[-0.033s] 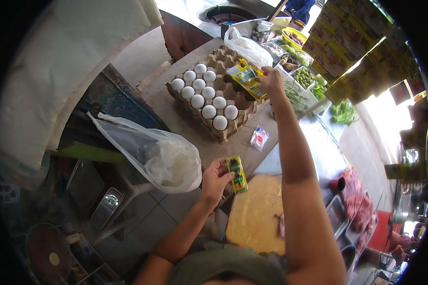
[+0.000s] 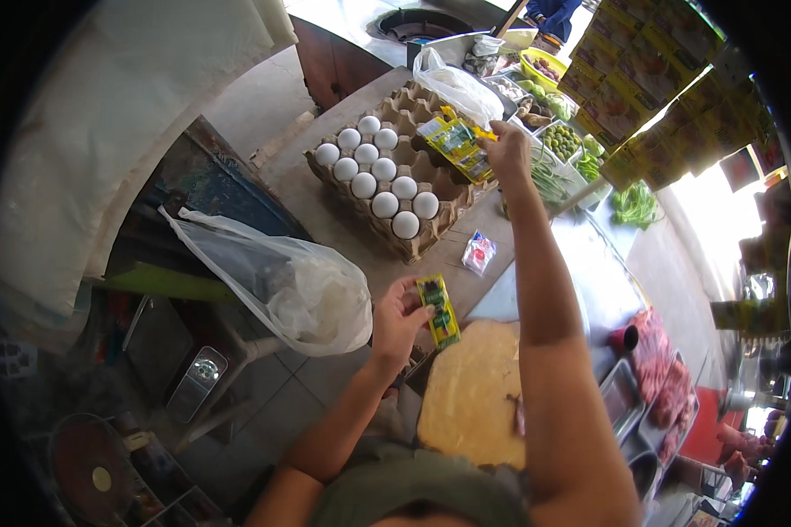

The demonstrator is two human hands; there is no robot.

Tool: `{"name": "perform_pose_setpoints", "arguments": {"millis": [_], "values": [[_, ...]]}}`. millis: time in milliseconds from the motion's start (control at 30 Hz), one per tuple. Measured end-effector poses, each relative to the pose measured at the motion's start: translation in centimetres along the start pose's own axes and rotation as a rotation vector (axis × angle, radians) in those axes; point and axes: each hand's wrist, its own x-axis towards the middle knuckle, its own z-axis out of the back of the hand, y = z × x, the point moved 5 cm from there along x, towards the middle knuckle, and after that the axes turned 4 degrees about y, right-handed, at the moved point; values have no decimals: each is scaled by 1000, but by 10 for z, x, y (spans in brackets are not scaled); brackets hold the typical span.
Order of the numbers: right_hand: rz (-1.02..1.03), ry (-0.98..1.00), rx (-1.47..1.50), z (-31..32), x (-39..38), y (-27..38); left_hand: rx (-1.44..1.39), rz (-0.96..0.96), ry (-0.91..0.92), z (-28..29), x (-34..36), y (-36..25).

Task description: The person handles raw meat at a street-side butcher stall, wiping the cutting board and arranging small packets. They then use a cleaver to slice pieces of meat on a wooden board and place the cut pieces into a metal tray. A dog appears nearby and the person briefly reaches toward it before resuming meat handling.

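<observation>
My left hand (image 2: 397, 321) is closed on a small green and yellow sachet (image 2: 438, 307), holding it above the near table edge. My right hand (image 2: 508, 151) reaches forward, fingers closed on yellow-and-green packets (image 2: 457, 145) over the empty back part of a cardboard egg tray (image 2: 448, 211). White eggs (image 2: 384, 204) fill several cups on the tray's left and front. A small white, red and blue packet (image 2: 478, 253) lies just in front of the tray. A yellowish cutting board (image 2: 466, 395) is below my hands.
A hanging plastic bag (image 2: 272, 281) is left, a white bag (image 2: 448, 83) and vegetables (image 2: 558, 140) behind. Hanging packets (image 2: 624, 61) crowd the upper right. Raw meat (image 2: 650, 351) and metal trays (image 2: 622, 400) lie right. A person in blue (image 2: 549, 18) is at the back.
My left hand and its sachet have risen slightly. My right hand has shifted very slightly up and to the right; the whole view has moved only a little.
</observation>
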Motion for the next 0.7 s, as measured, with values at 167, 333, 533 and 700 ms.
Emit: {"name": "perform_pose_setpoints", "arguments": {"millis": [167,333,533,700], "values": [[-263,-79,66,41,-86,-46,-36,-308,-47,-19,95,-61],[-327,320,-183,0,-174,-45,92,-479,-76,-45,215,-89],[-254,269,-244,-13,-193,-42,874,-716,-308,-55,255,-99],[-376,221,-73,-16,-196,-58,1099,-820,-474,-61,212,-110]]}}
